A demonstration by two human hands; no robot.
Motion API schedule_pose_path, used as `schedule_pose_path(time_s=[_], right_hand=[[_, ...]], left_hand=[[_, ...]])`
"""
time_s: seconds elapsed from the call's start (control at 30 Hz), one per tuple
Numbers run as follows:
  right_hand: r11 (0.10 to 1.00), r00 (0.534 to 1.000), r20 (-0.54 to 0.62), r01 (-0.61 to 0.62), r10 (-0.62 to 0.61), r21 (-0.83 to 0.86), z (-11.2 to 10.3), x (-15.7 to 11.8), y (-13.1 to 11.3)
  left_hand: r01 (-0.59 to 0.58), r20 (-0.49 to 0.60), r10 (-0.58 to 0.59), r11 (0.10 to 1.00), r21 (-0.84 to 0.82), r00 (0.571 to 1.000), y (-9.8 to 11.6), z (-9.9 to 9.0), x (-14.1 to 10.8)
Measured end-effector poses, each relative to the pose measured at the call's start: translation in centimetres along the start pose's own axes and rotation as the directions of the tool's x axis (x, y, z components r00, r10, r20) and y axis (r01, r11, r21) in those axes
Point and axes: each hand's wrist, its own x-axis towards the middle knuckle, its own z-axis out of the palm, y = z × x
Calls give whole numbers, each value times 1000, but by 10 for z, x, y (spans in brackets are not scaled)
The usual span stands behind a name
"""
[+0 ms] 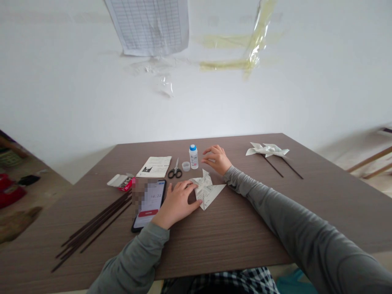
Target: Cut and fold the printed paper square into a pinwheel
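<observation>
Table: A brown wood-grain table (pixel 239 234) meets a white wall (pixel 309 81); a folded paper pinwheel (pixel 212 192) lies mid-table.
Left hand: The left hand (pixel 180 202) rests on the pinwheel's left side, fingers spread, unclenched.
Right hand: The right hand (pixel 218 159), released, fingers parted, is right of a blue-capped bottle (pixel 194 159).
Far right: Two stick-mounted pinwheels (pixel 271 150) lie together.
Wall: A gridded sheet (pixel 153 26) hangs left of yellowed tape (pixel 225 65).
Floor: A red object (pixel 10 192) sits at left.
</observation>
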Motion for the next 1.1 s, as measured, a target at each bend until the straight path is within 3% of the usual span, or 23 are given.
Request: schedule_pose_path(time_s=[0.27, 0.67, 0.9, 1.1], right_hand=[[993, 987, 133, 103, -96, -52, 9, 12, -11], [974, 955, 292, 116, -55, -195, 17, 19, -21], [970, 975, 216, 108, -60, -216, 20, 14, -11], [973, 993, 104, 81, -59, -218, -3, -9, 13]], left_hand=[[11, 26, -11, 1000, 2, 1000, -3, -6, -1], [-17, 34, 16, 1000, 16, 999, -10, -2, 0], [-17, 10, 17, 1000, -5, 1000, -11, -1, 1], [-20, -8, 20, 1000, -13, 1000, -13, 2, 1]])
